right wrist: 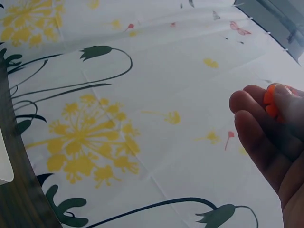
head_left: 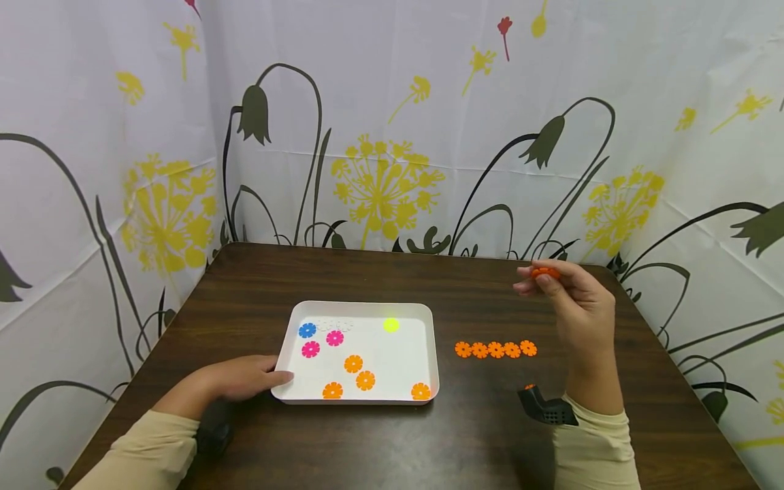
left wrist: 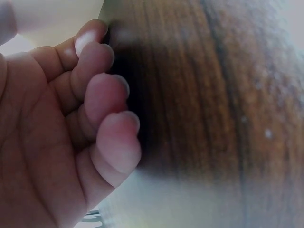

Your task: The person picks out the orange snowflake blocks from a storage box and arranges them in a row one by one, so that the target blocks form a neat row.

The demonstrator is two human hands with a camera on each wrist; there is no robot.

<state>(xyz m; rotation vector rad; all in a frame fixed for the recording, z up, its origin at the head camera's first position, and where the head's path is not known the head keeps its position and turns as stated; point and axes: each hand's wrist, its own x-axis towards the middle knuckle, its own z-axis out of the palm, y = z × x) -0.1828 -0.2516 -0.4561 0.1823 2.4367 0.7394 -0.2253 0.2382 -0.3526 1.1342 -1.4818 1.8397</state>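
Observation:
My right hand (head_left: 582, 306) is raised over the right side of the table and pinches an orange flower-shaped disc (head_left: 545, 273) between thumb and fingers. In the right wrist view the same orange disc (right wrist: 271, 102) shows partly behind the thumb. At the left end of a white tray (head_left: 380, 403), my left hand (head_left: 235, 378) grips the rim, thumb over the edge. Its fingers (left wrist: 114, 142) appear curled close to the tabletop in the left wrist view. A row of several orange discs (head_left: 495, 350) lies right of the tray, below the raised hand.
Inside the tray lie a blue disc (head_left: 307, 330), two pink discs (head_left: 310, 349), a yellow-green disc (head_left: 390, 325), pale discs (head_left: 335, 326) and several orange discs (head_left: 365, 380). Another orange piece (head_left: 529, 386) peeks out beside the right wrist camera (head_left: 545, 407). A patterned curtain (head_left: 380, 102) surrounds the table.

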